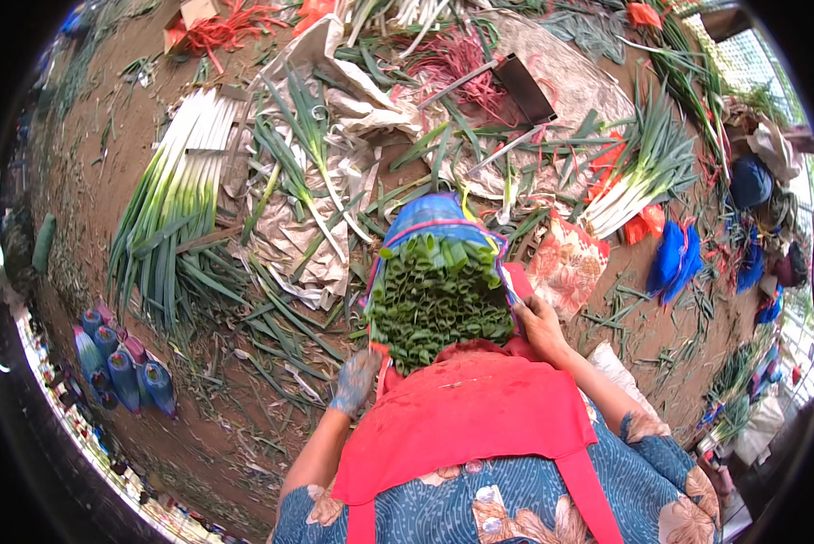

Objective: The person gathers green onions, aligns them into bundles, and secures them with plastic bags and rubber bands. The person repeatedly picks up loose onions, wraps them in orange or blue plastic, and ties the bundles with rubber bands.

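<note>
In front of my red apron stands a blue bag [424,212] with a pink-and-blue rim, packed with green onion leaves [441,306] whose cut, hollow ends face up. My right hand [541,325] is bare and pinches the bag's right rim between thumb and fingers. At the lower left side of the bag, my left hand [356,381], in a grey-blue glove, grips its edge; its fingertips are partly hidden. A floral cushion or cloth [569,264] lies just beyond my right hand.
Long green onions [182,197] lie piled at left, near several filled blue bags [121,367]. A metal frame [526,88] stands ahead beside pink ties [458,68]. At right are an onion bundle [635,177] and folded blue bags [675,262]. Loose leaves litter the dirt floor.
</note>
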The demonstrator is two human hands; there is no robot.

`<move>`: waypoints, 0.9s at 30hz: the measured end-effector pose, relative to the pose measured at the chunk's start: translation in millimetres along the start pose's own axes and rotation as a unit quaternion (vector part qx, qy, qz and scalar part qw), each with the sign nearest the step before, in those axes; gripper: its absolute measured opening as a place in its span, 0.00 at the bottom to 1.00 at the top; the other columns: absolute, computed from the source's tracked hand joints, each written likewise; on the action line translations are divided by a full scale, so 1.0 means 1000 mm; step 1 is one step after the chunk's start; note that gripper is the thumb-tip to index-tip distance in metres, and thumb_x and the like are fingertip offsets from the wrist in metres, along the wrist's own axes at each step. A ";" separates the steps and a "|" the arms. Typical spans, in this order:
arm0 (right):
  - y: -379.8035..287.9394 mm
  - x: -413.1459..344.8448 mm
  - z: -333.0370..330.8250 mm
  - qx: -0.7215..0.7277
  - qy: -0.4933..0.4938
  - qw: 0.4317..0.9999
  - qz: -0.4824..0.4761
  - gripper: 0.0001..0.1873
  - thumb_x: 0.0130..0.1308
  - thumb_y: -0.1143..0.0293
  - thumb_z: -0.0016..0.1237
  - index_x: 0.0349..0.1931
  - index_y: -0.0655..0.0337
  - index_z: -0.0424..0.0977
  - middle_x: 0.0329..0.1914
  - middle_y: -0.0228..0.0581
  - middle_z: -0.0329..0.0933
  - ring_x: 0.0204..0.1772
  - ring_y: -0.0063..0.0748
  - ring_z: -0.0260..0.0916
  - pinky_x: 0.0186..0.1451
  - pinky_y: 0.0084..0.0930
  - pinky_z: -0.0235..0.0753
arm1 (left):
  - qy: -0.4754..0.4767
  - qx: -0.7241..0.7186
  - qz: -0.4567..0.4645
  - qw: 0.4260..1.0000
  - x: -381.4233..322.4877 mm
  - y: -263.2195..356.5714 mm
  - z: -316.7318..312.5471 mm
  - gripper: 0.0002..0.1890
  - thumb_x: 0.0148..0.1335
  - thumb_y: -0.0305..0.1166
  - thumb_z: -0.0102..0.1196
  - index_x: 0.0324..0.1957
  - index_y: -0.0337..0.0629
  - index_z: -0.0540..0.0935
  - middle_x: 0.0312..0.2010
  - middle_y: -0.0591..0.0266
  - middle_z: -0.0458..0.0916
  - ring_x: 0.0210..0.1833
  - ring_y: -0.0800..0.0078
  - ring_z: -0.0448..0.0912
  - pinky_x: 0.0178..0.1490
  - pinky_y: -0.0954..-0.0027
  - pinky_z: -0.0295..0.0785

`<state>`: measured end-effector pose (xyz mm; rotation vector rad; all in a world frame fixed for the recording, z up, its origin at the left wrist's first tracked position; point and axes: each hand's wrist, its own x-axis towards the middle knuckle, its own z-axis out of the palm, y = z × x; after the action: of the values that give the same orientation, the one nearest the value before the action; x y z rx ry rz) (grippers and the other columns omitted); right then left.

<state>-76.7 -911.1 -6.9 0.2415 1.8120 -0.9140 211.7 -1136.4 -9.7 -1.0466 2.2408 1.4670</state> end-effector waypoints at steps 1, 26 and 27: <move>0.002 -0.002 0.000 0.013 -0.016 0.998 -0.056 0.11 0.63 0.66 0.47 0.36 0.66 0.71 0.24 0.32 0.70 0.27 0.19 0.63 0.30 0.20 0.66 | -0.016 -0.083 -0.138 0.987 -0.004 0.000 0.003 0.14 0.62 0.38 0.46 0.36 0.37 0.78 0.30 0.47 0.79 0.36 0.49 0.77 0.38 0.58 0.71; -0.011 0.128 -0.022 0.081 -0.026 0.995 -0.049 0.21 0.58 0.56 0.52 0.40 0.67 0.78 0.37 0.45 0.79 0.40 0.31 0.74 0.48 0.24 0.70 | -0.368 0.425 0.137 0.816 0.314 0.219 0.111 0.19 0.54 0.43 0.49 0.39 0.38 0.81 0.43 0.46 0.78 0.46 0.52 0.76 0.51 0.59 0.70; -0.014 0.126 -0.018 0.068 -0.097 0.991 -0.055 0.22 0.57 0.55 0.53 0.41 0.67 0.78 0.37 0.43 0.79 0.39 0.30 0.73 0.48 0.23 0.69 | -0.378 0.411 0.137 0.818 0.311 0.213 0.111 0.19 0.53 0.42 0.51 0.39 0.38 0.81 0.43 0.45 0.78 0.47 0.52 0.76 0.50 0.60 0.71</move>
<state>-152.0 -939.0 -106.4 0.1344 1.5985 -1.1032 -172.4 -1121.8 -90.6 0.1379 2.0474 0.6127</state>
